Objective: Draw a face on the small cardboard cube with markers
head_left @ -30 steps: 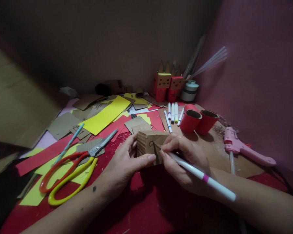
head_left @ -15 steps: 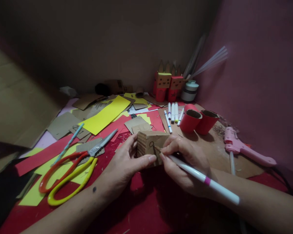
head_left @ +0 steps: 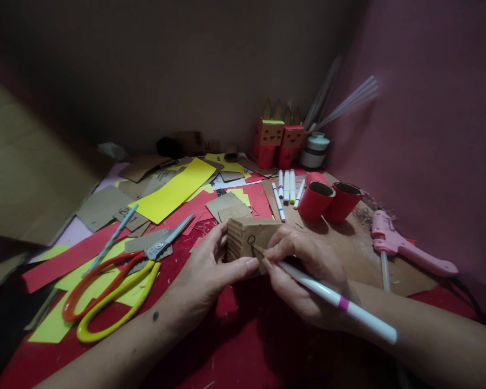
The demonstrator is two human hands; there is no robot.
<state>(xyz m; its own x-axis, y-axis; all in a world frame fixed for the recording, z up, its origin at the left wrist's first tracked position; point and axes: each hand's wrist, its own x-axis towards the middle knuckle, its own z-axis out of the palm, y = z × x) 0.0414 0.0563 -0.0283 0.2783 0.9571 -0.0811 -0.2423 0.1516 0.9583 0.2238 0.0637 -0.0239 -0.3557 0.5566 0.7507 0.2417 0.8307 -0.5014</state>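
Note:
A small block of corrugated cardboard [head_left: 237,246] stands in the middle, a dark loop drawn on its smooth face. My left hand [head_left: 210,265] is closed around its left side, thumb along the lower front. My right hand [head_left: 308,273] grips a white marker [head_left: 324,292] with a magenta band, its brown tip against the cardboard just below the loop. Scissors [head_left: 125,286] with red and yellow handles lie to the left of my left hand, blades partly spread. Beyond my right hand are two red tubes [head_left: 316,202] and several white markers [head_left: 287,186].
Cut paper strips, among them a yellow one [head_left: 174,189], and cardboard scraps cover the left and middle. A pink glue gun [head_left: 409,246] lies at right. Two red figures with box heads [head_left: 271,138] stand at the back beside a jar [head_left: 315,151]. Large cardboard [head_left: 36,162] leans at left.
The marker tip has shifted very slightly to the left on the cardboard face. Both hands keep their grip, and the view has moved only a little.

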